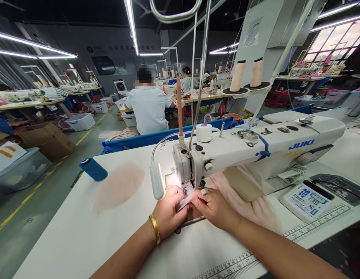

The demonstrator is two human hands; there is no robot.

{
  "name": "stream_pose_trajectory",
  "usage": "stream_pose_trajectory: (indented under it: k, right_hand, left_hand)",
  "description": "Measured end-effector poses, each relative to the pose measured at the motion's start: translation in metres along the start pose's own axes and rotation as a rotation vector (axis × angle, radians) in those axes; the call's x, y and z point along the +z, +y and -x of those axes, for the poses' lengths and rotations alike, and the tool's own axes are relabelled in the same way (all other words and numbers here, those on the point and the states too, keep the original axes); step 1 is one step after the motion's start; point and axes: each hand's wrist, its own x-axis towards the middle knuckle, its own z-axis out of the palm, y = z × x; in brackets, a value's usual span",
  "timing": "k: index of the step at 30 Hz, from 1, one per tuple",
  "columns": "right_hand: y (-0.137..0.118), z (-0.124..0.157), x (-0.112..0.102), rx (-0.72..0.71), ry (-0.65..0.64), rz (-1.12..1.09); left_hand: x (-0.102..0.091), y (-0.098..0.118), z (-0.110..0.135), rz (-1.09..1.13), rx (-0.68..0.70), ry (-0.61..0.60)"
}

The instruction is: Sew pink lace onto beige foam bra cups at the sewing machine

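Observation:
My left hand [172, 209] is closed on a pale strip of fabric [186, 200] just in front of the needle area of a white sewing machine [273, 143]. From the other side my right hand [216, 207] pinches the same strip, thumb and fingers together. The strip runs between both hands near the presser foot [185, 190], under a bright lamp [157, 180]. Thin pale pink fabric [246, 205] lies bunched under the machine arm, to the right of my right hand. A sheer pink piece [120, 186] rests flat on the table at left.
A blue thread cone [93, 169] lies on the table's left side. Right of the machine are a white control box [306, 201] and a printed ruler [238, 265] along the front edge. Two thread cones [237, 76] stand behind. A co-worker [149, 108] sits ahead, back turned.

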Motion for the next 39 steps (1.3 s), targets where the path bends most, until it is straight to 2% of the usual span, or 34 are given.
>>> stream_pose_trajectory:
  k: [7, 17, 21, 23, 28, 32, 39]
  right_hand:
    - [-0.004, -0.002, 0.0, 0.041, -0.008, -0.027]
    - [-0.008, -0.005, -0.001, 0.094, -0.029, -0.064]
    - [-0.003, -0.002, -0.001, 0.045, -0.012, -0.013]
    - [0.0, 0.001, -0.006, -0.031, -0.076, 0.066]
    - [0.0, 0.006, -0.022, -0.281, -0.385, 0.264]
    - [-0.004, 0.007, -0.029, -0.287, -0.437, 0.372]
    - [-0.004, 0.006, -0.028, -0.27, -0.44, 0.392]
  left_hand:
    - [0.009, -0.003, -0.002, 0.011, -0.04, 0.079]
    - [0.006, 0.001, -0.001, -0.024, -0.073, 0.032]
    - [0.003, 0.002, 0.002, -0.023, 0.014, 0.082]
    - [0.002, 0.003, 0.007, -0.048, 0.109, 0.096]
    - [-0.005, 0.012, 0.024, -0.151, 0.321, 0.048]
    - [-0.009, 0.018, 0.027, -0.192, 0.344, 0.002]
    - [-0.011, 0.017, 0.025, -0.233, 0.337, 0.004]
